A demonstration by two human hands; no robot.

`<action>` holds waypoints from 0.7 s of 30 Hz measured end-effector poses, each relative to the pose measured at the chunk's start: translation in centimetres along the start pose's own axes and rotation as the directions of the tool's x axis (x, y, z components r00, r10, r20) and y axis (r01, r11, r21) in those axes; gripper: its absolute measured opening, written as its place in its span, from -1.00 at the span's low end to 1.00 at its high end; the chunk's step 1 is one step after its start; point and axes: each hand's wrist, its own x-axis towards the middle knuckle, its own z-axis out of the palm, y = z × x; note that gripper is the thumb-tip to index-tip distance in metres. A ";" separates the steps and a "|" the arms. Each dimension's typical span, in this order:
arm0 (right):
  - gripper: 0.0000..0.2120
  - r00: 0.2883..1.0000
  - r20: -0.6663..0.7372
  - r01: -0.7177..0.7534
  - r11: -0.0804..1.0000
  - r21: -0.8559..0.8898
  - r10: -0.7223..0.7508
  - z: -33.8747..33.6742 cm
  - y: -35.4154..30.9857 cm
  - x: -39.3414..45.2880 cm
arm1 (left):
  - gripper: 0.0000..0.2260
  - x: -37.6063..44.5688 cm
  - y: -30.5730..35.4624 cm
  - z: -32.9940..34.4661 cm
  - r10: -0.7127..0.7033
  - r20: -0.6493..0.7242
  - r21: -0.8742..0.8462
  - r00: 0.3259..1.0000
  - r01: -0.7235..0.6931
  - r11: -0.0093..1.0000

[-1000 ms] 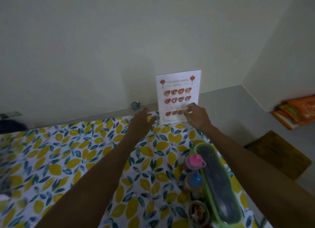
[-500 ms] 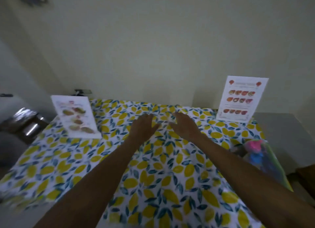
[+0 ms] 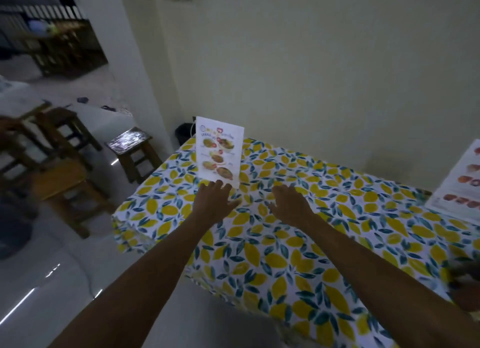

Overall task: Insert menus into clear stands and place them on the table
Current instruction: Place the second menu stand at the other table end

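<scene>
A menu with food pictures stands upright in a clear stand [image 3: 219,154] at the far left corner of the table [image 3: 285,256], which wears a lemon-print cloth. My left hand [image 3: 214,200] hovers just in front of that stand's foot, fingers spread, holding nothing. My right hand [image 3: 289,203] floats over the cloth to the right of it, also empty with fingers apart. A second menu in its stand [image 3: 461,184] is cut off by the right edge of the view.
A pale wall runs behind the table. Wooden stools [image 3: 133,152] and chairs [image 3: 59,181] stand on the glossy floor to the left. A black object [image 3: 184,133] sits by the wall behind the table corner. Something dark is blurred at the right edge [image 3: 465,277].
Both hands left the right-hand menu stand and swept left across the cloth. The view turned left too, and my left hand is now close to the left-hand stand.
</scene>
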 end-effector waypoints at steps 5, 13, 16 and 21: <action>-0.40 0.998 0.058 -0.022 0.998 -0.064 0.026 2.0 -1.7 5.1 | -0.39 1.2 -6.1 2.0 -0.074 0.075 0.025 0.994 0.072 0.997; -0.42 0.992 0.068 -0.107 0.994 0.036 0.104 4.7 -3.2 16.9 | -0.37 10.8 -14.5 5.4 -0.044 0.145 0.048 0.988 0.037 0.998; -0.39 0.983 0.088 -0.171 0.977 0.128 0.161 4.8 -3.8 20.8 | -0.32 14.8 -16.7 6.3 -0.062 0.181 -0.029 0.981 0.069 0.997; -0.49 0.979 0.052 -0.202 0.911 0.361 0.197 4.8 -4.1 25.3 | -0.25 20.2 -19.3 6.5 -0.152 0.252 -0.144 0.956 0.192 0.971</action>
